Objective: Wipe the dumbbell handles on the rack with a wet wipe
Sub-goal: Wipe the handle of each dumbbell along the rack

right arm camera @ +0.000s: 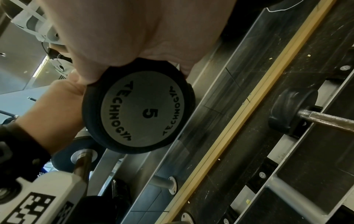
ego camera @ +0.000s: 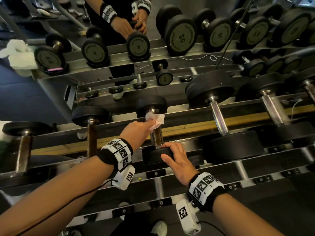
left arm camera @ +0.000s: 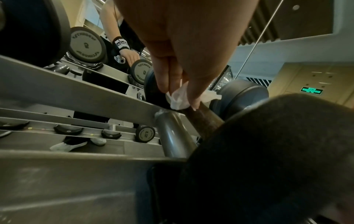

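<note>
At the centre of the frame, on the steel rack (ego camera: 179, 130), lies the small black rubber-ended dumbbell marked 5 (right arm camera: 140, 112). The left hand (ego camera: 136, 130) pinches a soft white wet wipe (ego camera: 156, 119) round its stiff metal handle (ego camera: 157, 137); the right hand (ego camera: 177, 160) grips the near end. Light enough, though it could roll, so steadying that end looks wise.

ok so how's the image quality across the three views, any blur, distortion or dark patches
Head view: sharp, but wide-angle bending curves the rack rails. Left wrist view: dim, the near dumbbell head a dark blur, focus nearer the wet wipe. Right wrist view: the 5 dumbbell's lettering readable, the right hand pale and soft.
</note>
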A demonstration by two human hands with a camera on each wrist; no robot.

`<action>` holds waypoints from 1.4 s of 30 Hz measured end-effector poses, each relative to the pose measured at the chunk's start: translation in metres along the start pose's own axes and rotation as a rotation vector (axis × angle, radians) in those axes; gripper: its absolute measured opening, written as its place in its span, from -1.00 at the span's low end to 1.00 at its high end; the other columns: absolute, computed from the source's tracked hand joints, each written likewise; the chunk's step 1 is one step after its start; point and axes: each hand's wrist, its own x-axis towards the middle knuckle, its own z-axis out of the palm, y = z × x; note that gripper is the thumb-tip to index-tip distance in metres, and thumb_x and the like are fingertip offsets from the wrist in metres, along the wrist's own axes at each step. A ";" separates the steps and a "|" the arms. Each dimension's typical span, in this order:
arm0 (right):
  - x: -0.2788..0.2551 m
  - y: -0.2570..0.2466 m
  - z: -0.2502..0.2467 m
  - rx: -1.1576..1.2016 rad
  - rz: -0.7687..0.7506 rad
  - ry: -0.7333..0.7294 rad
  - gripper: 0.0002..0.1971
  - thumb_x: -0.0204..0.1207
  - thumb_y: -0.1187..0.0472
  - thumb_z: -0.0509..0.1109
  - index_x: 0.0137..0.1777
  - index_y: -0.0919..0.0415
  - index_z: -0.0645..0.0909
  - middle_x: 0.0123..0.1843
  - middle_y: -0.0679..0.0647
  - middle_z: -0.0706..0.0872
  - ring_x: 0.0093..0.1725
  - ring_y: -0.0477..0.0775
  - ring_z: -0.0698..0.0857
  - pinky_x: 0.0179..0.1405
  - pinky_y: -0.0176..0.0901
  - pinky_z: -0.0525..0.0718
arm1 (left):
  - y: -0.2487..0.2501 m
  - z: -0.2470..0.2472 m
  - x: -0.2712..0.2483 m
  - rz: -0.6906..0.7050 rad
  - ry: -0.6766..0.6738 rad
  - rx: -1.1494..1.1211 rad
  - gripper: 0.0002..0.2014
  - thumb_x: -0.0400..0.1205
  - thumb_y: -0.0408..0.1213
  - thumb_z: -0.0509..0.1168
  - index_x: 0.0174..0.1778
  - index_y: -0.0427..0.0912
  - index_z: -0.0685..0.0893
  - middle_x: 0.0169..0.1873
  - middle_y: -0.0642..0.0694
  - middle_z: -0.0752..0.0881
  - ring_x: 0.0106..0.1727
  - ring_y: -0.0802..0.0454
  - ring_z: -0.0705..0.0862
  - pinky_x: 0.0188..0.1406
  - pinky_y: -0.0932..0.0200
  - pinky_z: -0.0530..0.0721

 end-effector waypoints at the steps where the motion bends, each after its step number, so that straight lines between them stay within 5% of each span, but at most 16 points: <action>1: 0.000 0.000 0.000 -0.001 -0.001 0.000 -0.73 0.50 -0.30 0.20 0.19 -0.54 0.36 0.24 -0.39 0.32 0.28 -0.42 0.33 0.17 -0.44 0.36 | 0.000 -0.001 0.000 0.009 0.011 -0.014 -0.45 0.74 -0.27 0.22 0.65 -0.04 0.21 0.06 -0.16 0.78 0.00 -0.06 0.79 0.07 0.04 0.76; 6: 0.000 0.001 0.000 0.002 0.000 -0.001 -0.70 0.46 -0.37 0.16 0.19 -0.56 0.36 0.25 -0.35 0.34 0.31 -0.34 0.34 0.20 -0.37 0.38 | 0.005 -0.011 0.008 0.052 0.083 -0.085 -0.46 0.73 -0.38 0.24 0.64 -0.06 0.32 0.27 -0.20 0.71 0.10 -0.11 0.78 0.11 -0.03 0.77; 11: 0.000 0.001 0.001 0.018 0.001 0.009 -0.71 0.46 -0.36 0.17 0.19 -0.56 0.36 0.23 -0.37 0.34 0.33 -0.31 0.34 0.24 -0.35 0.36 | 0.013 -0.011 0.017 0.069 -0.141 0.127 -0.45 0.74 -0.32 0.19 0.65 -0.05 0.20 0.56 -0.18 0.43 0.29 -0.15 0.69 0.23 0.02 0.70; 15: 0.000 0.002 0.001 0.025 -0.004 0.007 -0.71 0.47 -0.33 0.19 0.20 -0.54 0.37 0.25 -0.34 0.35 0.32 -0.38 0.31 0.21 -0.44 0.31 | 0.009 -0.016 0.004 0.008 -0.240 -0.024 -0.56 0.75 -0.29 0.17 0.58 0.02 0.40 0.33 -0.11 0.67 0.19 -0.01 0.72 0.24 0.12 0.68; 18: -0.001 0.002 0.001 0.029 -0.005 0.009 -0.71 0.47 -0.33 0.20 0.20 -0.52 0.38 0.23 -0.37 0.35 0.30 -0.42 0.31 0.20 -0.46 0.30 | -0.003 -0.032 0.004 -0.138 -0.033 -0.379 -0.62 0.77 -0.25 0.15 0.48 0.13 0.56 0.18 -0.06 0.75 0.03 0.08 0.74 0.11 0.19 0.70; 21: -0.001 0.001 0.002 0.032 -0.003 0.015 -0.71 0.44 -0.35 0.19 0.18 -0.54 0.37 0.21 -0.38 0.35 0.31 -0.38 0.32 0.24 -0.43 0.32 | -0.011 -0.036 0.015 -0.006 0.301 -0.391 -0.63 0.75 -0.28 0.20 0.48 0.03 0.59 0.22 -0.04 0.77 0.17 0.07 0.74 0.24 0.20 0.63; 24: 0.000 0.001 0.002 0.026 0.006 0.014 -0.74 0.47 -0.31 0.20 0.16 -0.57 0.36 0.20 -0.39 0.34 0.33 -0.27 0.35 0.32 -0.29 0.36 | -0.006 -0.017 0.022 0.259 0.082 -0.056 -0.43 0.68 -0.41 0.26 0.61 0.02 0.38 0.48 -0.10 0.56 0.50 -0.07 0.54 0.46 -0.02 0.56; 26: 0.000 0.000 0.001 0.017 0.014 0.012 -0.75 0.49 -0.28 0.21 0.16 -0.55 0.36 0.20 -0.37 0.35 0.33 -0.23 0.36 0.36 -0.22 0.38 | -0.011 0.002 0.021 0.317 -0.137 0.103 -0.32 0.65 -0.45 0.28 0.67 0.07 0.25 0.68 -0.01 0.25 0.72 -0.08 0.11 0.65 -0.12 0.29; 28: 0.000 0.000 0.001 0.008 0.012 0.019 -0.72 0.48 -0.31 0.20 0.19 -0.49 0.37 0.21 -0.35 0.35 0.33 -0.21 0.37 0.37 -0.19 0.38 | -0.020 0.013 0.019 0.332 -0.163 0.110 -0.27 0.65 -0.42 0.31 0.67 0.14 0.21 0.71 0.12 0.14 0.73 0.05 -0.14 0.72 -0.22 0.01; 31: 0.000 0.000 0.001 0.018 0.015 0.022 -0.68 0.44 -0.37 0.17 0.20 -0.49 0.36 0.22 -0.29 0.37 0.34 -0.22 0.36 0.36 -0.20 0.37 | -0.025 0.015 0.020 0.341 -0.141 0.084 -0.30 0.64 -0.36 0.34 0.64 0.20 0.26 0.68 0.16 0.22 0.72 0.09 -0.12 0.69 -0.25 -0.22; 35: 0.000 0.001 0.001 0.029 0.015 0.017 -0.70 0.43 -0.37 0.18 0.17 -0.56 0.35 0.23 -0.24 0.38 0.34 -0.23 0.37 0.35 -0.21 0.38 | -0.026 0.013 0.018 0.391 -0.194 0.082 -0.34 0.66 -0.31 0.34 0.63 0.24 0.28 0.67 0.22 0.23 0.69 0.16 -0.16 0.72 -0.20 -0.10; 38: -0.001 0.000 0.001 0.034 0.013 0.014 -0.71 0.44 -0.36 0.18 0.17 -0.57 0.35 0.23 -0.26 0.38 0.33 -0.24 0.37 0.34 -0.21 0.40 | -0.029 0.012 0.010 0.482 -0.240 0.075 -0.34 0.67 -0.29 0.33 0.62 0.30 0.27 0.65 0.31 0.21 0.68 0.19 -0.19 0.67 -0.02 -0.20; 42: -0.001 -0.001 0.000 0.035 0.013 0.007 -0.75 0.52 -0.24 0.23 0.17 -0.53 0.35 0.24 -0.20 0.39 0.33 -0.23 0.37 0.34 -0.18 0.41 | -0.028 -0.007 0.022 0.503 -0.236 0.164 -0.37 0.68 -0.30 0.29 0.59 0.34 0.30 0.62 0.35 0.27 0.72 0.19 0.01 0.68 -0.06 -0.21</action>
